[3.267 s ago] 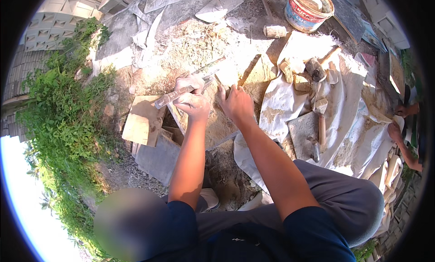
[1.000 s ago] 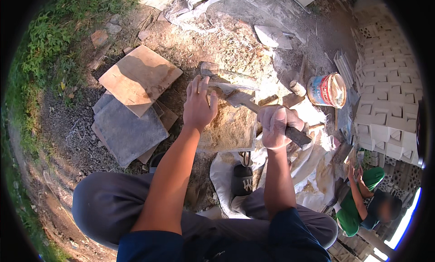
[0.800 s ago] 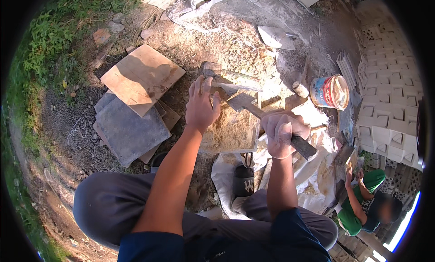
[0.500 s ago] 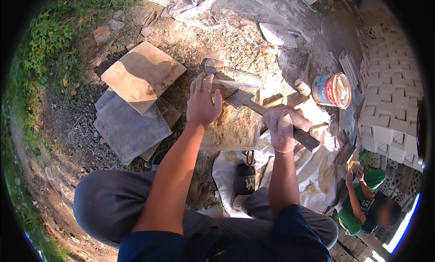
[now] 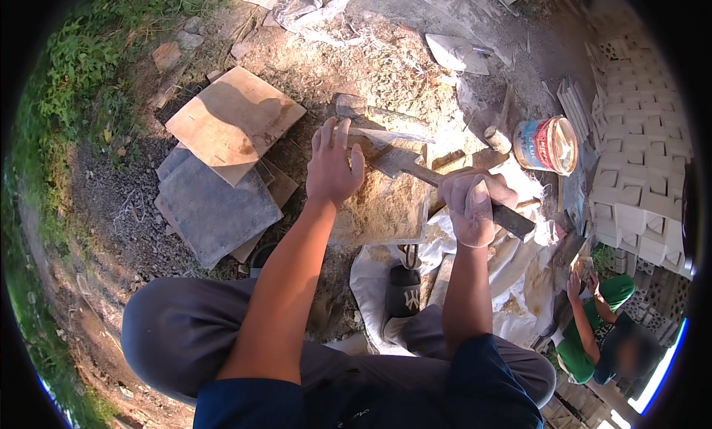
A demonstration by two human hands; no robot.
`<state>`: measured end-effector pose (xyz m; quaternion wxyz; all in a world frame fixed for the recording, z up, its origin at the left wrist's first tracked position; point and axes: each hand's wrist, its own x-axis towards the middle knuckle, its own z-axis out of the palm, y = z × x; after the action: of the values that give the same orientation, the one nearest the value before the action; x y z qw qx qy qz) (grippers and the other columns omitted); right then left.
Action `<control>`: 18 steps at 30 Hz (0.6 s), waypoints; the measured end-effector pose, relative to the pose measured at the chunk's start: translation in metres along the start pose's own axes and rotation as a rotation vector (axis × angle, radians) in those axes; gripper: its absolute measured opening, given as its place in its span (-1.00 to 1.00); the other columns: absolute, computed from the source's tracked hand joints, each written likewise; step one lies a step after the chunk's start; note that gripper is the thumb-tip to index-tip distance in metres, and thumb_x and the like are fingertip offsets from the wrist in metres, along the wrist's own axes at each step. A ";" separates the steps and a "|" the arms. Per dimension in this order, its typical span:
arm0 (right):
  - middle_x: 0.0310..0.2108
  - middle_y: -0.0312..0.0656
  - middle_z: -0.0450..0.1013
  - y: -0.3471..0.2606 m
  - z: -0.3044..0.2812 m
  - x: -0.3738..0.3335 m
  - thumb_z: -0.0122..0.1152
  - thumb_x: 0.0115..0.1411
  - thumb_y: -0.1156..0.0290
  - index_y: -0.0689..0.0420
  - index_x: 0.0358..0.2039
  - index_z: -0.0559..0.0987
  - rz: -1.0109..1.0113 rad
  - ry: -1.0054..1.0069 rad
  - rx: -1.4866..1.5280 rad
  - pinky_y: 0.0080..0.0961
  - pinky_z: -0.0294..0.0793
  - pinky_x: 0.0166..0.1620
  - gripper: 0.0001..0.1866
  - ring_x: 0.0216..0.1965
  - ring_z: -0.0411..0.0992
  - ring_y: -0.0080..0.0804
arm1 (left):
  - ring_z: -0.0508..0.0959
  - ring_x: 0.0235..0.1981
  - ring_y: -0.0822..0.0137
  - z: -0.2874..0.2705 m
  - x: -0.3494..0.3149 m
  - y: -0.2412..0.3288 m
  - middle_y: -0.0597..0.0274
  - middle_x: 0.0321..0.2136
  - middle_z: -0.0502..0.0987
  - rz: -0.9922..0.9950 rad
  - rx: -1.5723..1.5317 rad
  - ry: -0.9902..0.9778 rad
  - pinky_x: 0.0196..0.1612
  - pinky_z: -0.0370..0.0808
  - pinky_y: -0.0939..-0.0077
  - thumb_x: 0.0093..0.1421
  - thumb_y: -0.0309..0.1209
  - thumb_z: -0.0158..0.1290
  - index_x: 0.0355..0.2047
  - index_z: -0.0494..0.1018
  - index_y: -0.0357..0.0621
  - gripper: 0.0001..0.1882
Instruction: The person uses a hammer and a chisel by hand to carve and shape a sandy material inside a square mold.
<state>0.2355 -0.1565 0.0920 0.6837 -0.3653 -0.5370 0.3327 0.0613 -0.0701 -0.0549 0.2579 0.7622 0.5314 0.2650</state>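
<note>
A square tan slab lies before me, its surface dusted with loose earth. My left hand is over its left edge, fingers stretched and thumb apart, holding nothing. In my dusty right hand is a flat-bladed hand tool, gripped around its shaft. The blade points left and meets or hovers just above the slab; I cannot tell which. Its thick dark butt sticks out at the right of my fist. Just beyond the slab lies a block-headed hammer, partly behind my left fingertips.
Stacked flat slabs, a tan one over a grey one, lie at left. A plastic bucket and a wooden mallet stand at right. A trowel lies farther off. Another person sits at lower right, beside stacked blocks.
My right hand and the bladed tool have shifted slightly to the right. My left hand stays nearly in place.
</note>
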 end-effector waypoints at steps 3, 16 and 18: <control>-0.81 -0.32 0.11 -0.008 -0.002 0.000 0.08 0.31 0.37 0.17 -0.75 0.18 -0.022 -0.013 0.095 -0.49 0.03 -0.70 -0.50 -0.80 0.05 -0.52 | 0.19 0.31 -0.18 0.000 0.000 -0.002 -0.15 0.28 0.21 -0.009 -0.013 0.017 0.22 0.39 -0.01 0.29 -0.24 -0.10 0.29 0.22 -0.13 -0.43; -0.73 -0.35 0.11 -0.012 0.021 0.028 0.03 0.39 0.37 0.11 -0.43 0.25 0.041 0.037 0.280 -0.58 -0.08 -0.62 -0.75 -0.71 -0.04 -0.64 | 0.37 0.11 -0.30 -0.005 0.002 0.001 -0.32 0.13 0.32 -0.209 -0.243 0.144 0.12 0.39 0.02 0.39 -0.36 -0.22 0.32 0.14 -0.21 -0.48; -0.72 -0.39 0.05 -0.011 0.028 0.033 -0.05 0.45 0.12 0.07 -0.42 0.22 0.021 0.154 0.273 -0.63 -0.09 -0.63 -0.64 -0.70 -0.06 -0.68 | 0.41 0.07 -0.29 -0.008 0.004 0.004 -0.31 0.10 0.35 -0.213 -0.277 0.163 0.09 0.41 0.02 0.39 -0.37 -0.21 0.33 0.14 -0.21 -0.49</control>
<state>0.2157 -0.1307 0.1219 0.7625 -0.2991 -0.4290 0.3808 0.0596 -0.0670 -0.0456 0.3431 0.6349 0.5864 0.3678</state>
